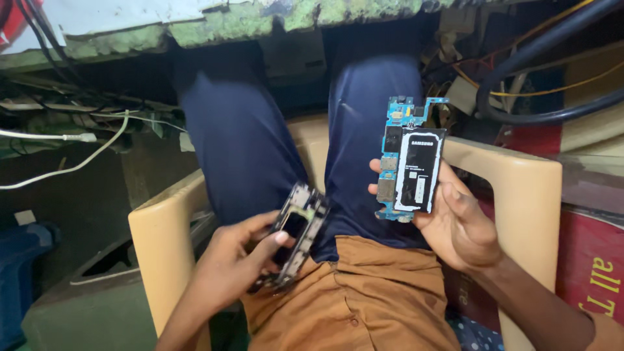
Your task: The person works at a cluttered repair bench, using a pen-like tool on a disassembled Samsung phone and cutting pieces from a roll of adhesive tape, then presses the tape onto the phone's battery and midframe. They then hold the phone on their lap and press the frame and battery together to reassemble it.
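Two bare hands work over the person's lap in the head view, each one grasping a part of a taken-apart phone. The left hand [237, 257] is closed around a dark phone frame [296, 234], thumb pressed across its face and fingers curled behind; the frame tilts up to the right and sits just above the orange shirt [351, 299], beside the left thigh of the dark blue trousers [247, 143]. The right hand [455, 221] grips a blue circuit board [393, 162] together with a flat black battery [419, 169] laid against it, both held upright, fingertips wrapped round the left edge of the board and the palm behind the battery. The board and battery stand over the right thigh, near the right armrest of the cream plastic chair [526, 195] in which the person sits; the frame lies closer to the chair's left armrest. The two hands are well apart and the parts do not touch. Around the chair, a white cable [71, 138] runs along the left side, thick black cables [539, 117] loop at the upper right, and a worn green-painted ledge [260, 23] crosses the top.
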`<state>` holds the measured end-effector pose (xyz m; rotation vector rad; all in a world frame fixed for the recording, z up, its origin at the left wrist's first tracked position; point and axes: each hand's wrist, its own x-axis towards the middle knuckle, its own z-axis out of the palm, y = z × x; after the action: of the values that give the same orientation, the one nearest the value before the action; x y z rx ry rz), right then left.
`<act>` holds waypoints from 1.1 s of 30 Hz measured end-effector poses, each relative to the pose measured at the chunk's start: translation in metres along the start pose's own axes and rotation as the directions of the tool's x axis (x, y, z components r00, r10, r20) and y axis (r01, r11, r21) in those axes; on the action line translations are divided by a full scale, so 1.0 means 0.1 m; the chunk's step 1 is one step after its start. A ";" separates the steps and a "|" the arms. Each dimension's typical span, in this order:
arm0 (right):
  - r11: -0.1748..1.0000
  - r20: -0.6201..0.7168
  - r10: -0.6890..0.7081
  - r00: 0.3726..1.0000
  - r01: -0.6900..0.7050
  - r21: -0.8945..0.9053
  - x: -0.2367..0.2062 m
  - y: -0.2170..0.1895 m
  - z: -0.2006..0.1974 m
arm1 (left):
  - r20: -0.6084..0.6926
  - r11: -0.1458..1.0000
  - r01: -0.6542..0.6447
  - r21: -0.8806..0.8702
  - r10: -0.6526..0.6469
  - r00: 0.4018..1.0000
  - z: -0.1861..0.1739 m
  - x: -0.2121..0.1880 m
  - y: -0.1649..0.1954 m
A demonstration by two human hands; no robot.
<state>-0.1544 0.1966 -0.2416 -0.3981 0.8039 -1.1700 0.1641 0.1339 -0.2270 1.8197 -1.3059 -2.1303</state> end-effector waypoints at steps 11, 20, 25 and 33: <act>0.980 0.005 -0.077 0.997 0.077 -0.183 0.50 -0.59 0.45 | 0.097 0.217 -0.327 0.920 0.683 0.724 -0.04 -0.05 0.13; 0.885 0.065 -0.085 0.994 0.105 -0.454 2.24 -1.52 0.87 | 0.254 -0.174 -0.419 0.891 0.956 0.143 -0.44 0.52 1.51; 0.864 -0.028 -0.113 0.993 0.084 -0.496 2.91 -1.67 0.94 | 0.195 -0.151 -0.402 0.903 0.978 0.072 -0.53 1.16 2.14; 0.818 -0.130 -0.034 0.991 -0.048 -0.573 2.99 -1.76 1.13 | 0.156 -0.110 -0.391 0.914 0.984 0.087 -0.63 1.54 2.16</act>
<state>-0.1381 -0.1572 -0.1542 -0.8226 1.2845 -0.9315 0.0690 -0.1216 -0.2135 0.8763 -2.3904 -0.0044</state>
